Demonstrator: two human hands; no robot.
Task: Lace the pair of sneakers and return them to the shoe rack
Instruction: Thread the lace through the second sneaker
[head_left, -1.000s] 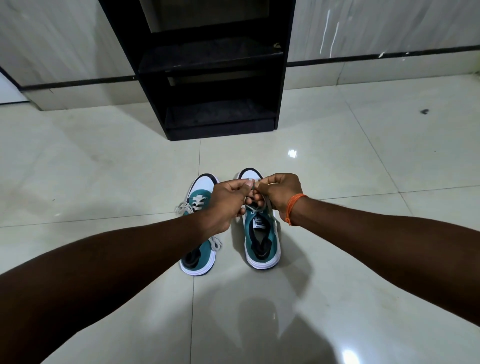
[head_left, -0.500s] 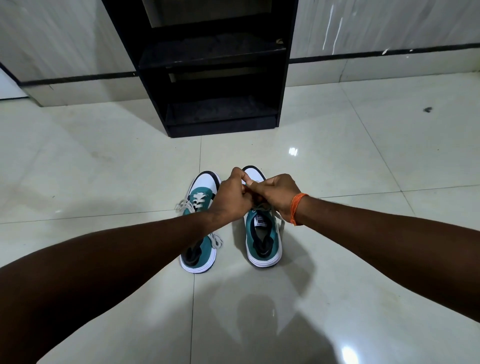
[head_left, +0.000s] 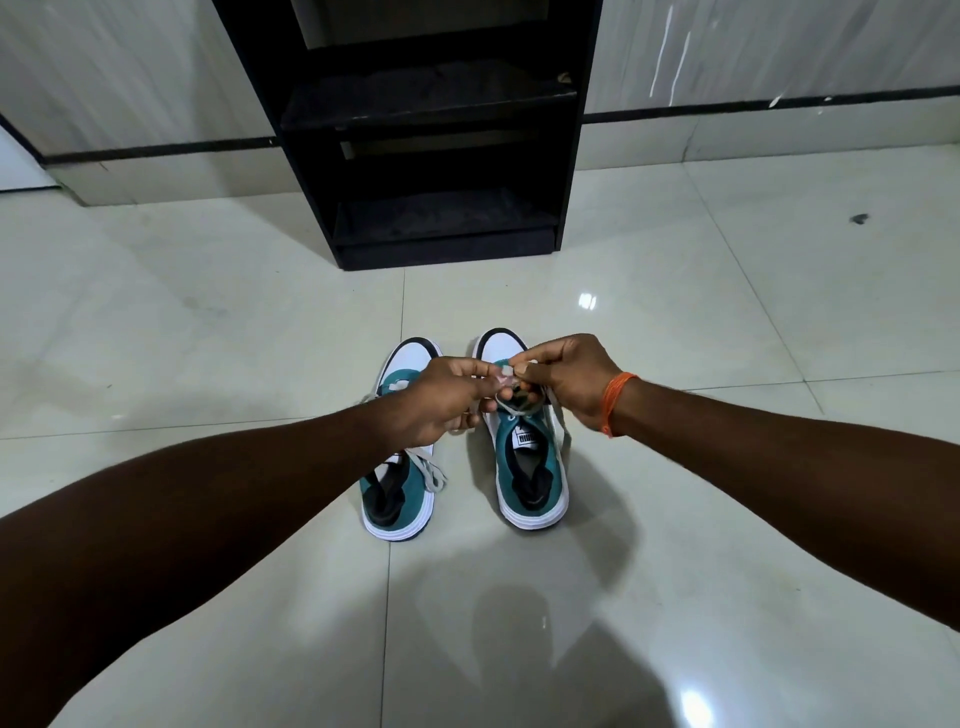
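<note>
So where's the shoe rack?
In the head view, the black shoe rack stands at the top centre against the wall, just beyond the two teal sneakers on the floor.

Both hands (head_left: 511, 387) pinch right sneaker's lace (head_left: 511, 408)

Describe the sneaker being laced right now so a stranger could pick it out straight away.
Start at the black shoe rack against the wall; on the pale tiled floor before it stand two teal-and-white sneakers, toes toward the rack. Take the right sneaker. Unlike the left sneaker, it has both hands, left hand and right hand, pinching its lace above the tongue.
</note>
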